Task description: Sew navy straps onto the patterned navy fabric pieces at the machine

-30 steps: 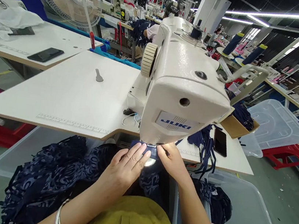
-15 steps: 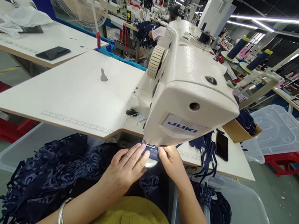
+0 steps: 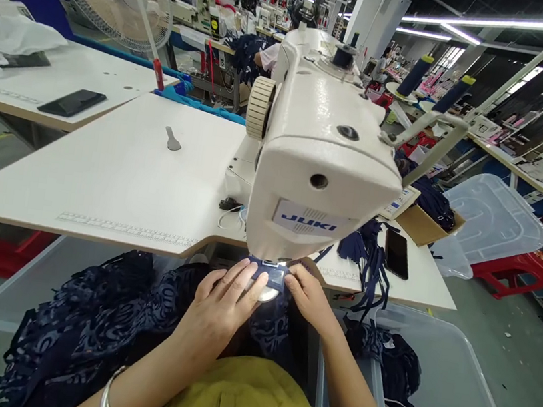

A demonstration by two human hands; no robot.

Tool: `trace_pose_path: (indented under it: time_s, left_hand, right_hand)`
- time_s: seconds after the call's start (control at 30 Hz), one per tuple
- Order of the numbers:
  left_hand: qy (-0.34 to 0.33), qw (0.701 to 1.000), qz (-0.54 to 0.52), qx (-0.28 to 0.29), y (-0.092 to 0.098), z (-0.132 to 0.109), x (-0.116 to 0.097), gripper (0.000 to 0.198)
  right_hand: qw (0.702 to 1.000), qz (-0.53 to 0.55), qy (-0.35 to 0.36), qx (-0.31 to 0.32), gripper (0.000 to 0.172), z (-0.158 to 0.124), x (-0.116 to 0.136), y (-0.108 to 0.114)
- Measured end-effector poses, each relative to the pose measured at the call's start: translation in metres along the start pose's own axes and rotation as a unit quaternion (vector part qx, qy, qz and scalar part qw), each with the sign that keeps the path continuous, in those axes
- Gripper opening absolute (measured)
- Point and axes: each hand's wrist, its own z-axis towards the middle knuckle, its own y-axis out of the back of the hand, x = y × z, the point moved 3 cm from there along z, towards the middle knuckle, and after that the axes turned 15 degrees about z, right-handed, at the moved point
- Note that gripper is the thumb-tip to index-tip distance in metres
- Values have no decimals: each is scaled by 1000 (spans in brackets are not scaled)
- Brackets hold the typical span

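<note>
A piece of navy fabric (image 3: 269, 276) lies on the round end of the machine's arm, below the head of the white sewing machine (image 3: 327, 164). My left hand (image 3: 219, 307) rests on its left part, fingers stretched and spread over the cloth. At the right edge, my right hand (image 3: 306, 296) has thumb and fingers closed on the fabric; the fingertips are partly hidden. The presser foot (image 3: 270, 263) shows just above the cloth. Heaped patterned navy fabric (image 3: 103, 321) hangs at my left, beside and over a clear plastic bin.
Several navy straps (image 3: 368, 264) and a phone (image 3: 396, 253) lie right of the machine. A box of navy pieces (image 3: 425, 218) stands behind them. Another clear bin (image 3: 457, 391) holds navy fabric at my right. A small grey metal piece (image 3: 172, 140) lies on the white table (image 3: 119, 169).
The view has shifted, so the machine and table sit farther left in the picture. Both hands remain at the navy fabric under the machine head, with little visible change in their hold.
</note>
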Motion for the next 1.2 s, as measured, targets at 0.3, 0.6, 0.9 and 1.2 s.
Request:
trace_pose_path:
  time_s: [0.3, 0.6, 0.9, 1.2]
  left_hand:
    - [-12, 999, -34, -14, 10, 7, 6, 26]
    - [114, 983, 94, -108, 9, -16, 63, 37]
    - [-171, 982, -74, 33, 3, 7, 8, 45]
    - [-54, 993, -103, 36, 9, 7, 4, 42]
  right_hand:
    - [992, 94, -81, -10, 19, -27, -14, 26]
    - [957, -252, 142, -32, 28, -3, 68, -7]
    - [993, -80, 38, -81, 11, 5, 49, -10]
    - [986, 124, -50, -101, 6, 15, 33, -7]
